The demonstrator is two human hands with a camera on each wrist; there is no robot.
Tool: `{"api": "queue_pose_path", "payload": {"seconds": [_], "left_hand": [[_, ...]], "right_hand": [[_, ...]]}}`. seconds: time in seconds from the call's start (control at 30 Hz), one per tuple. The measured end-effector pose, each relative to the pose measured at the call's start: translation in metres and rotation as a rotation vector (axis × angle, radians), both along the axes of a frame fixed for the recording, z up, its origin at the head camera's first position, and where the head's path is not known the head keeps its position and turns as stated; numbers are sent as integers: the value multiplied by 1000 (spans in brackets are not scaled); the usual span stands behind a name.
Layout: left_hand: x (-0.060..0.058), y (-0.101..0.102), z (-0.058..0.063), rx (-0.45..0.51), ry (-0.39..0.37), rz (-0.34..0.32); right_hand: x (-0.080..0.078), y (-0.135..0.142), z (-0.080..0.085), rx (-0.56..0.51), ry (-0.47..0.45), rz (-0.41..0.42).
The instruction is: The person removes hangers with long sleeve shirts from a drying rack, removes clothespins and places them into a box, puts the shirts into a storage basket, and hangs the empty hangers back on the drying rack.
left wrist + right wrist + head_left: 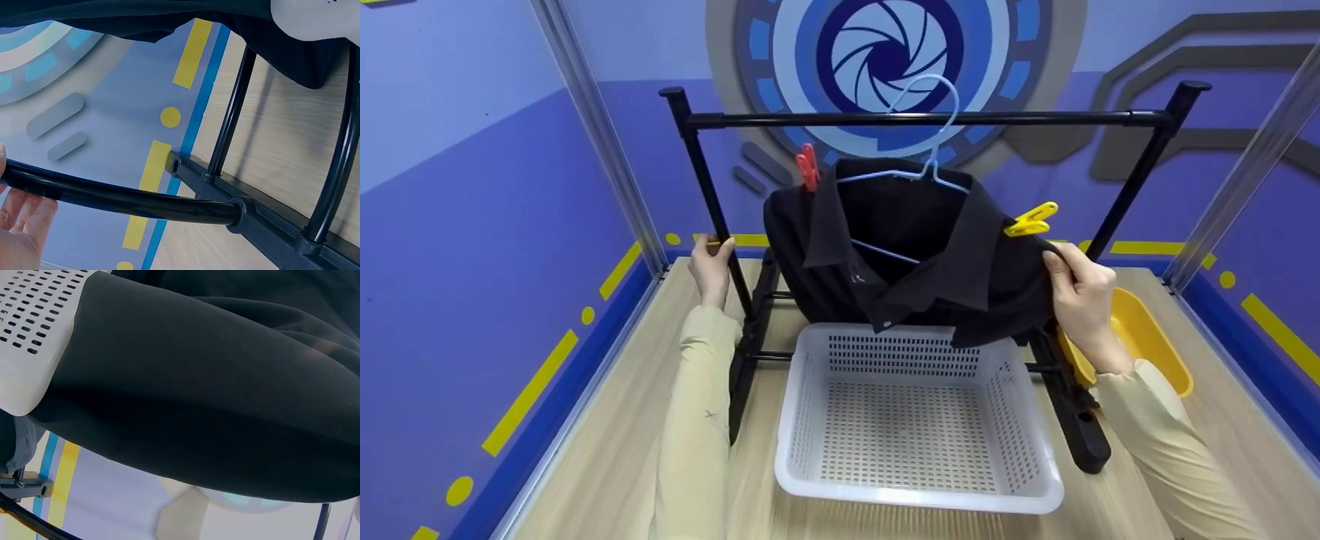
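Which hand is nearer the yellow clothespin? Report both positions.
Right hand. It pinches the black collared shirt just below the yellow clothespin; the left hand is beyond the shirt, at the garment rack's left post.

The black shirt is hiding much of the blue hanger, the right hand is partly covering the yellow tray, and the left wrist view's edges are cutting off the left hand and the white basket.
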State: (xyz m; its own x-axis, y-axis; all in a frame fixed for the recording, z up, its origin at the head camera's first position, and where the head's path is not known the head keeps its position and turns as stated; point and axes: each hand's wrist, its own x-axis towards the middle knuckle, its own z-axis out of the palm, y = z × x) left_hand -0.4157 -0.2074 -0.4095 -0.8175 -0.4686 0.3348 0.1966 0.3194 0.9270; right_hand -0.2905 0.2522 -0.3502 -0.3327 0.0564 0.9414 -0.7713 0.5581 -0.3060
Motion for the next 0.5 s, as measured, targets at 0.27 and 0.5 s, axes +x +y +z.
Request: {"api": "queue_pose_path", "payload": {"seconds": [0.27,0.5], "left_hand": [[0,-1,-1,4,12,2],[-1,0,0,17,14,3]], "right_hand": [[9,2,4,-17,-7,24],[23,-2,17,-26,-19,59]]}}
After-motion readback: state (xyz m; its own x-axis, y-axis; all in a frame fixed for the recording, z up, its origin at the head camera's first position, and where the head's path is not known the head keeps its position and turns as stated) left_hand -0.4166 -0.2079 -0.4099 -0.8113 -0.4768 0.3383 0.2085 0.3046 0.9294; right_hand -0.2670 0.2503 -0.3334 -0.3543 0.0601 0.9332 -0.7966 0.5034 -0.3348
